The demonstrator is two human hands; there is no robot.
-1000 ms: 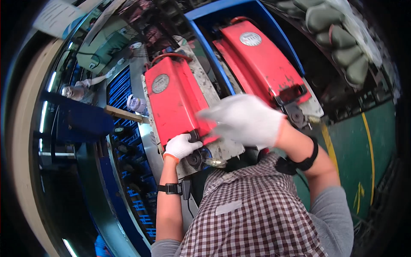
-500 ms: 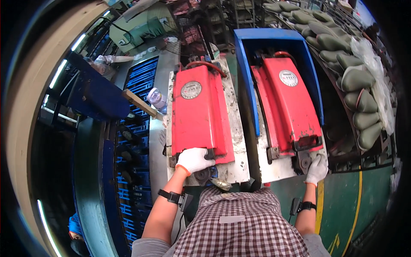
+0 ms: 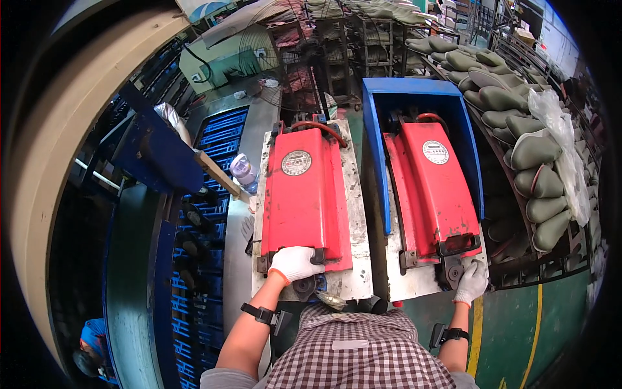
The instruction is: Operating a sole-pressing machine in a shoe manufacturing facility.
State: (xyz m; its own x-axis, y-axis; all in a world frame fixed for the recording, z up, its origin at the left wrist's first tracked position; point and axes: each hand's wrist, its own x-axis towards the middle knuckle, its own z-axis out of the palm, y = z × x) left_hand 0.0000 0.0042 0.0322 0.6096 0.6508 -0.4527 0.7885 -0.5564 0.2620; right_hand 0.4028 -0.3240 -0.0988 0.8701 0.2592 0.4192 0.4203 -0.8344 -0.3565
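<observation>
The gloved left hand (image 3: 296,263) has its fingers wrapped over the black handle (image 3: 318,256) fronting the left red machine cover (image 3: 304,211). Over right, the gloved right hand (image 3: 472,283) is at the base plate's (image 3: 407,282) front corner, fingers half-curled beside a round black knob (image 3: 455,273); whether they grip anything, I can't tell. The right red machine cover (image 3: 440,194) sits partly within a blue hood (image 3: 414,86).

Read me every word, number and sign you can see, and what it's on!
Round silver badge on the left long red machine cover: marks too small to read.
Round silver badge on the right long red machine cover: too small to read too.
Pale rectangular patch on the brown-and-white checked apron: no readable writing.
</observation>
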